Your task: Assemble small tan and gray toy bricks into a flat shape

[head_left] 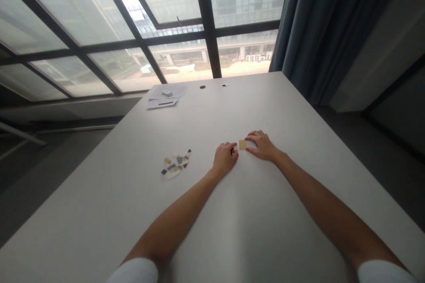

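Observation:
A small square tan building-block plate [242, 144] with studs lies on the white table between my two hands. My right hand [261, 145] has its thumb and fingertips at the plate's right-hand corners, gripping it from that side. Just left of the plate is my left hand [226, 157], its index finger pointing at the plate's left edge and the other fingers curled in. Whether a small piece sits in those curled fingers cannot be made out. To the left of that hand, a loose pile of building blocks [175, 166] in tan, white, grey and black is spread out.
The white table [212, 115] stretches away towards large windows [179, 62]. Sheets of paper [162, 103] with a small white object [167, 93] on top lie at the far left corner. Two dark round spots are at the far edge. A blue curtain [308, 31] hangs at the right.

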The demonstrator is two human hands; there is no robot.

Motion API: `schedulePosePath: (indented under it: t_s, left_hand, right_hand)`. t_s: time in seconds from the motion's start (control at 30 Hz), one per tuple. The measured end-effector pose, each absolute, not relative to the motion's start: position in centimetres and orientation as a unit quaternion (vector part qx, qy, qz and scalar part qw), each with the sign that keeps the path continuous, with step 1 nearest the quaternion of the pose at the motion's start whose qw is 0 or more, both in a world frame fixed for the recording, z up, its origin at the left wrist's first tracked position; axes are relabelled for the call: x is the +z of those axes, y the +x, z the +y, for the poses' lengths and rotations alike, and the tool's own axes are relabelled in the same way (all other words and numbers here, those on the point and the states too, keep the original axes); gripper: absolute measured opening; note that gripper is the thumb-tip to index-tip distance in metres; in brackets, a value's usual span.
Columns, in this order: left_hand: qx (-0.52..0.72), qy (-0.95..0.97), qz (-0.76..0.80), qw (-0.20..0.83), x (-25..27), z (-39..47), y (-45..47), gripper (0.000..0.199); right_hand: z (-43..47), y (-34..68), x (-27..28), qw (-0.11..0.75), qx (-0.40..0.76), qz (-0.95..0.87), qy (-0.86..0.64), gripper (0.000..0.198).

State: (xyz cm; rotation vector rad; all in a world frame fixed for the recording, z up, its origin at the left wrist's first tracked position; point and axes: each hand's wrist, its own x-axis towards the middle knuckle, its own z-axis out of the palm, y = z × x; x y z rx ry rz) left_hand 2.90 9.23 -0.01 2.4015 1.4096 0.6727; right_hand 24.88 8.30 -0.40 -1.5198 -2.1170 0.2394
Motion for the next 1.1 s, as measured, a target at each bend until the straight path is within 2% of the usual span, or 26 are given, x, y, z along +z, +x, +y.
schedulePosePath:
  t_s: [1.1]
  left_hand:
    - [0.240,0.833,0.483,0.126,0.00,9.22,2.94,0.033]
  right_hand:
    - [8.32,24.81,-0.48,0.255,0.080,-0.785,-0.559,0.039]
